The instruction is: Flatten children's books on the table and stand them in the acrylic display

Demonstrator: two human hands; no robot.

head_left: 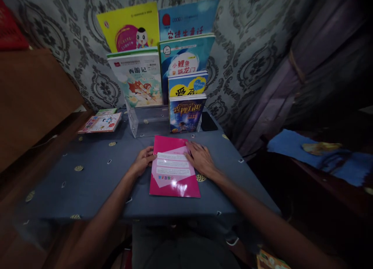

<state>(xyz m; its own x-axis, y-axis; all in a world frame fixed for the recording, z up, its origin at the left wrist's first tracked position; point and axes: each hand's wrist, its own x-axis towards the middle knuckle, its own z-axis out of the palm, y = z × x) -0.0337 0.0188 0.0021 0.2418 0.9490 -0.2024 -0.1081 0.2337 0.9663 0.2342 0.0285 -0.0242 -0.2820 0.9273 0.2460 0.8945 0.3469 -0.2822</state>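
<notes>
A glossy pink book (175,185) lies on the cloth-covered table in front of me, its printed text upside down from where I look. At its left edge, my left hand (143,161) grips it, thumb over the cover and fingers curled by the side. My right hand (201,159) holds the opposite edge, with the thumb on the cover and the fingers along the upper right side. Whatever part of the fingers lies beneath the book is hidden.
Behind it, a clear acrylic stand (148,125) bears several upright books, including a dark blue book (186,115) in front. Small books (100,122) lie at the back left. A dark flat object (209,122) lies right of the stand. Blue cloth (297,148) lies farther right.
</notes>
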